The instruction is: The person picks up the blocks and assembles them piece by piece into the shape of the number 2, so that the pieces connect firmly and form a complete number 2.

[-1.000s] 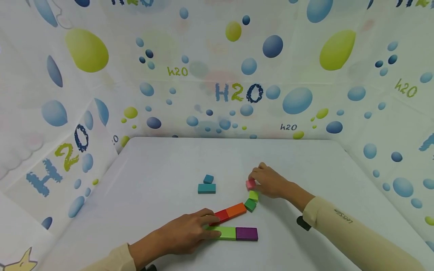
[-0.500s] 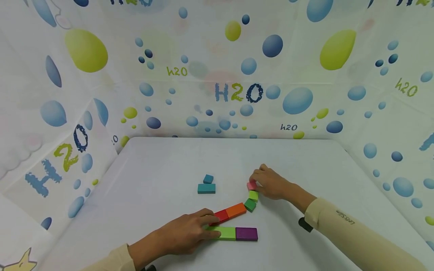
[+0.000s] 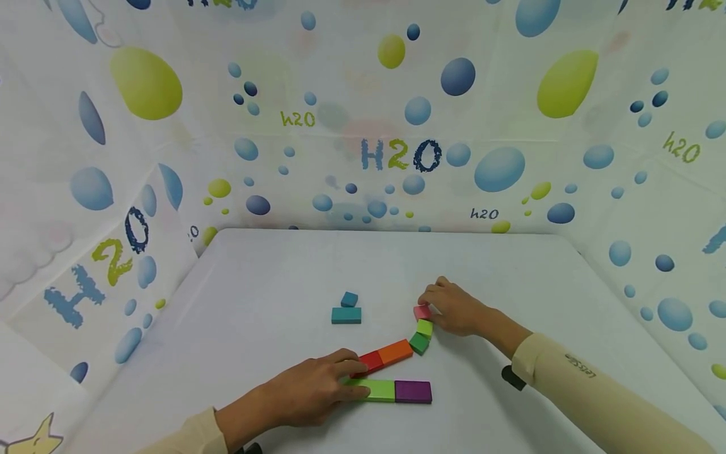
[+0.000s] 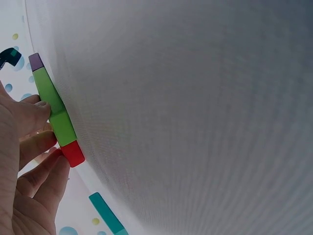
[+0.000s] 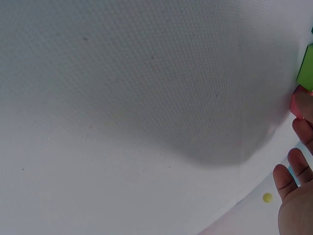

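Observation:
In the head view my right hand (image 3: 450, 308) pinches a small pink block (image 3: 422, 313) at the far end of a curved line of blocks. A yellow-green block (image 3: 424, 327) and a green block (image 3: 419, 343) follow it towards me, then a long orange block (image 3: 395, 352) and a red block (image 3: 371, 361). My left hand (image 3: 314, 388) rests at the left ends of the red block and a long light green block (image 3: 379, 390), fingertips on the red and thumb on the green. That hand covers part of both. A purple block (image 3: 413, 392) abuts the green one's right end.
Behind the left hand lie a long teal block (image 3: 346, 315) and a small blue block (image 3: 349, 299) touching its far side. Everything stands on a white tabletop (image 3: 272, 271). A cloth (image 3: 334, 63) with blue and green drops hangs around the back and sides.
The pink block has shifted slightly right and towards me with my right hand, nearer to the yellow-green block. My left hand and the other blocks stay where they were.

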Action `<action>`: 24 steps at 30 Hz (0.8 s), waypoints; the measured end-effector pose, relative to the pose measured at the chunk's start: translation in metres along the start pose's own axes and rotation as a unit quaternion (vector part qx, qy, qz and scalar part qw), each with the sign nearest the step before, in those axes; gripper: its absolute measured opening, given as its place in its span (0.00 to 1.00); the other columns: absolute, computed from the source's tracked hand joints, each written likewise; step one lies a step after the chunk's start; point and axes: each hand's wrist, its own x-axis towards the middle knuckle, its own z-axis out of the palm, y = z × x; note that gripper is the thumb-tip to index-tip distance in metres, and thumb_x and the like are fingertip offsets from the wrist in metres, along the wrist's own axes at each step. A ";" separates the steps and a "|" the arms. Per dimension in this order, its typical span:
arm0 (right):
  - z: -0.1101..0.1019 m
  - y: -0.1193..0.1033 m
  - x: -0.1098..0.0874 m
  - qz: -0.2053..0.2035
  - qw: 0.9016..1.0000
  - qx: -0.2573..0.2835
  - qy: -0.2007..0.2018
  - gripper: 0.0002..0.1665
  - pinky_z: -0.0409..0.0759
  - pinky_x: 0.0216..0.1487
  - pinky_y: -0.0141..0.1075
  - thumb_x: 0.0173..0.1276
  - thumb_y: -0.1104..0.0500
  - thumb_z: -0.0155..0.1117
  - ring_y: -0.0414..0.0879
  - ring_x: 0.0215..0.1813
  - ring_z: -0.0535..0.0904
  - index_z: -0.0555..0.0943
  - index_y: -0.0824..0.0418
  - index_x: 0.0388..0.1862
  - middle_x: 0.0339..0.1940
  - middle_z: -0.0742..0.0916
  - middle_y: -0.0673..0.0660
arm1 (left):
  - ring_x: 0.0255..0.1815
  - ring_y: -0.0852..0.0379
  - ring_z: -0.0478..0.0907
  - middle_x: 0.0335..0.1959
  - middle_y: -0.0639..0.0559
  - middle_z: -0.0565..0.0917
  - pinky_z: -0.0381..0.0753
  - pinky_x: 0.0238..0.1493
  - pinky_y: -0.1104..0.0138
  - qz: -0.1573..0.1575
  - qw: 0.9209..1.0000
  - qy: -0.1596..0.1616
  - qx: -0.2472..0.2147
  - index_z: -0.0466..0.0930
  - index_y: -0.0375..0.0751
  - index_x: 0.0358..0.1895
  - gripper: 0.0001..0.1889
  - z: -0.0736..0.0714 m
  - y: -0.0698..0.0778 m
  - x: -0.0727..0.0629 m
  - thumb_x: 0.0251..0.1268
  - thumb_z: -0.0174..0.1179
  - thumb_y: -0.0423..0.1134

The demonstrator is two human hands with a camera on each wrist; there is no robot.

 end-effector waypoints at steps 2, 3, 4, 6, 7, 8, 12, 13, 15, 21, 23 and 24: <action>0.001 0.001 0.000 -0.001 1.000 -0.001 0.000 0.16 0.76 0.50 0.40 0.65 0.65 0.72 0.46 0.48 0.71 0.84 0.59 0.51 0.46 0.86 0.50 | 0.66 0.53 0.72 0.64 0.53 0.78 0.84 0.53 0.68 0.001 1.000 -0.001 0.003 0.82 0.62 0.64 0.25 0.000 0.000 0.000 0.65 0.70 0.39; 0.001 0.001 0.000 -0.001 1.000 0.000 -0.001 0.16 0.76 0.50 0.39 0.65 0.65 0.72 0.45 0.48 0.71 0.84 0.59 0.51 0.46 0.86 0.50 | 0.66 0.53 0.72 0.64 0.53 0.78 0.84 0.53 0.68 0.001 1.000 -0.001 0.004 0.82 0.62 0.64 0.24 -0.001 0.000 0.000 0.65 0.70 0.39; 0.001 0.002 0.000 0.000 1.000 0.001 -0.003 0.16 0.76 0.50 0.39 0.65 0.65 0.71 0.45 0.48 0.70 0.84 0.58 0.51 0.46 0.86 0.49 | 0.66 0.53 0.72 0.64 0.53 0.78 0.84 0.53 0.68 0.001 1.000 -0.001 0.005 0.82 0.62 0.64 0.24 -0.001 0.000 0.000 0.65 0.70 0.39; 0.001 0.002 0.001 0.000 1.000 0.002 -0.003 0.15 0.76 0.50 0.39 0.65 0.65 0.71 0.45 0.48 0.70 0.84 0.58 0.51 0.45 0.86 0.49 | 0.66 0.53 0.72 0.64 0.53 0.78 0.84 0.53 0.68 0.001 1.000 -0.003 0.006 0.82 0.62 0.64 0.25 -0.001 0.000 0.000 0.64 0.70 0.39; 0.001 0.002 0.001 0.000 1.000 0.002 -0.004 0.15 0.76 0.49 0.38 0.65 0.64 0.71 0.45 0.48 0.70 0.84 0.58 0.51 0.45 0.86 0.49 | 0.66 0.53 0.72 0.64 0.53 0.78 0.84 0.53 0.68 0.001 1.000 -0.003 0.006 0.82 0.62 0.64 0.25 -0.001 0.000 0.000 0.64 0.70 0.39; 0.001 0.003 0.001 -0.001 1.000 0.003 -0.004 0.15 0.76 0.49 0.38 0.65 0.64 0.72 0.44 0.48 0.70 0.84 0.58 0.51 0.45 0.86 0.48 | 0.66 0.53 0.72 0.64 0.53 0.78 0.84 0.53 0.68 0.001 1.000 -0.004 0.006 0.82 0.62 0.64 0.25 -0.001 0.000 0.000 0.64 0.70 0.39; 0.002 0.003 0.001 0.000 1.000 0.005 -0.005 0.16 0.77 0.50 0.38 0.65 0.64 0.72 0.45 0.49 0.71 0.84 0.58 0.51 0.46 0.86 0.49 | 0.66 0.53 0.72 0.64 0.53 0.78 0.84 0.52 0.68 0.000 1.000 -0.006 0.009 0.82 0.62 0.64 0.25 -0.001 0.000 0.000 0.64 0.71 0.39; 0.002 0.002 0.001 0.004 1.000 0.006 -0.007 0.16 0.77 0.50 0.38 0.65 0.64 0.72 0.45 0.49 0.71 0.84 0.58 0.52 0.47 0.86 0.49 | 0.66 0.53 0.72 0.64 0.53 0.78 0.84 0.53 0.68 0.000 1.000 -0.006 0.010 0.82 0.62 0.64 0.25 -0.001 0.001 0.000 0.64 0.70 0.39; 0.001 0.001 0.001 0.018 1.000 0.011 -0.015 0.17 0.77 0.51 0.39 0.66 0.63 0.72 0.45 0.50 0.71 0.84 0.57 0.53 0.49 0.86 0.49 | 0.66 0.53 0.72 0.64 0.53 0.79 0.84 0.53 0.68 0.000 1.000 -0.006 0.011 0.82 0.62 0.64 0.25 -0.002 0.001 0.000 0.64 0.70 0.40; -0.004 -0.002 -0.002 0.059 0.998 0.019 -0.026 0.23 0.79 0.56 0.41 0.66 0.62 0.71 0.47 0.55 0.71 0.81 0.58 0.60 0.55 0.85 0.51 | 0.65 0.53 0.72 0.63 0.53 0.80 0.84 0.54 0.67 -0.001 1.000 -0.013 -0.004 0.83 0.61 0.63 0.22 -0.003 0.001 0.002 0.65 0.69 0.41; -0.006 -0.002 -0.003 0.056 0.998 0.020 -0.012 0.24 0.80 0.57 0.42 0.66 0.65 0.70 0.47 0.55 0.71 0.80 0.59 0.62 0.55 0.84 0.52 | 0.65 0.54 0.73 0.62 0.53 0.80 0.84 0.54 0.68 -0.004 1.000 -0.014 -0.011 0.84 0.61 0.62 0.21 -0.004 0.001 0.003 0.66 0.68 0.41; -0.008 -0.001 -0.003 0.054 0.998 0.020 -0.002 0.24 0.80 0.58 0.42 0.66 0.66 0.69 0.48 0.55 0.71 0.80 0.59 0.62 0.56 0.84 0.53 | 0.64 0.54 0.73 0.62 0.53 0.81 0.84 0.54 0.68 -0.005 1.000 -0.012 -0.014 0.84 0.60 0.61 0.20 -0.005 0.001 0.004 0.67 0.68 0.41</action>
